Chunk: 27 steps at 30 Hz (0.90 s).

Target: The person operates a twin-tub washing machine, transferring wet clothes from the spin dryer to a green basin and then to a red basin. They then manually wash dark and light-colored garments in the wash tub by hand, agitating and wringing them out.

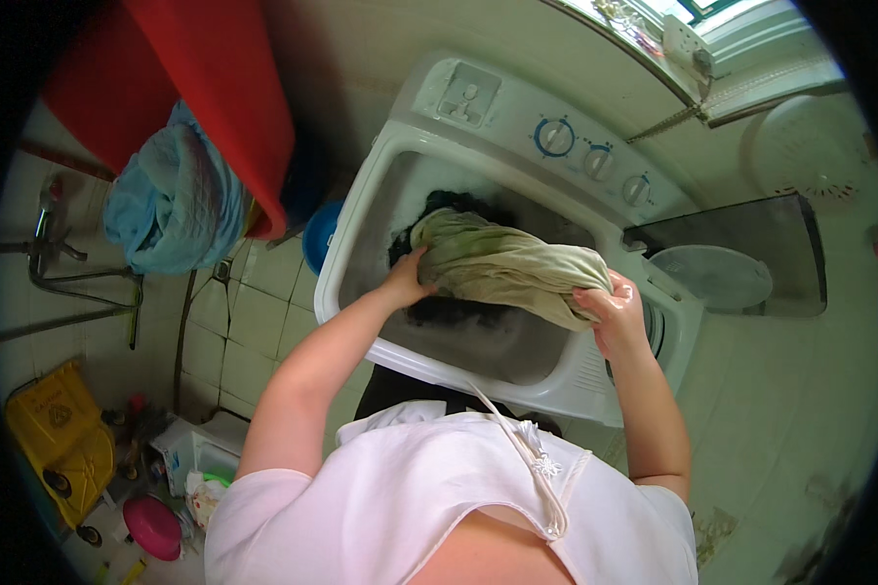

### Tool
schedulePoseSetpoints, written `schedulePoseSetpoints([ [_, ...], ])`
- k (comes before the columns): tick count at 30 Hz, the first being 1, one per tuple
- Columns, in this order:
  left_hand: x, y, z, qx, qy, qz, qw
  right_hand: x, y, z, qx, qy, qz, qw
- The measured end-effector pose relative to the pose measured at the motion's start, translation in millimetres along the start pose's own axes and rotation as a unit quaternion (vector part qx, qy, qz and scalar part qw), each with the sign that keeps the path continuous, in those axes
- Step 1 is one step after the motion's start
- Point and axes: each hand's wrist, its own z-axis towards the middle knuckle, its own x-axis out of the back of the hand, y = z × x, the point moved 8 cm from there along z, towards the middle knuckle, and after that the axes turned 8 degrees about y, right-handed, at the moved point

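A wet, pale green cloth (505,267) stretches between my two hands over the wash tub (475,351) of a white twin-tub washing machine (593,398). My right hand (614,307) grips its bunched right end near the tub's right rim. At the other end, my left hand (408,281) has its fingers against the cloth; part of them is hidden behind it. Dark wet fabric (464,205) lies in the sudsy water (421,175) below and behind the cloth.
Three control knobs (554,137) line the machine's back panel. A raised lid (746,256) stands at its right. To the left, a red plastic tub (219,95) holds light-blue fabric (175,197) over its edge. A blue basin (320,238), taps (44,234) and a yellow mop bucket (62,431) are farther left.
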Motion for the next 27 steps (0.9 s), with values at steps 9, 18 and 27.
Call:
schedulePoseSetpoints([
  [9, -21, 41, 13, 0.048, -0.165, 0.04, 0.984, 21, -8, -23, 0.119, 0.052, 0.014, 0.991],
  [18, 43, 48, 43, 0.196, -0.033, -0.227, 0.953, 48, 104, 74, 0.179, 0.13, -0.356, 0.908],
  [27, 64, 209, 20, 0.11, -0.121, -0.517, 0.84, -52, 156, 64, 0.176, 0.081, -0.213, 0.958],
])
